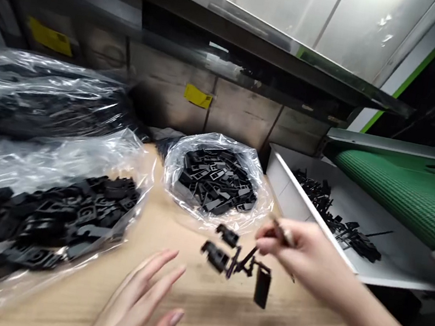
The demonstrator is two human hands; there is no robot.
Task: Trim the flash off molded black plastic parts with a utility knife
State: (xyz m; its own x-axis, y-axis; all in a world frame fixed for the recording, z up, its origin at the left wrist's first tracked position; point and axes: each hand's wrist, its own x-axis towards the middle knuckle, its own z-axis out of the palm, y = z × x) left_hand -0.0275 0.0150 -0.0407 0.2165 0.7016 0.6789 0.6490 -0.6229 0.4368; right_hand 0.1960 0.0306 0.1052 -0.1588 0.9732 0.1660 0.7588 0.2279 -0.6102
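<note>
My right hand [302,252] is closed in a pinch around a thin tool-like thing I cannot make out, just above a black plastic moulded piece [240,261] with several parts joined on a runner. That piece hangs or lies over the wooden table [218,308]; it is blurred, and I cannot tell whether the hand touches it. Lower down, my left hand [140,300] is open, fingers stretched out and holding nothing, a short way left of the piece.
A clear bag of black plastic frames [216,182] sits behind the piece. A larger open bag of black parts [58,214] lies at the left. A white tray [358,220] with black sprues stands at the right beside a green conveyor belt [405,189].
</note>
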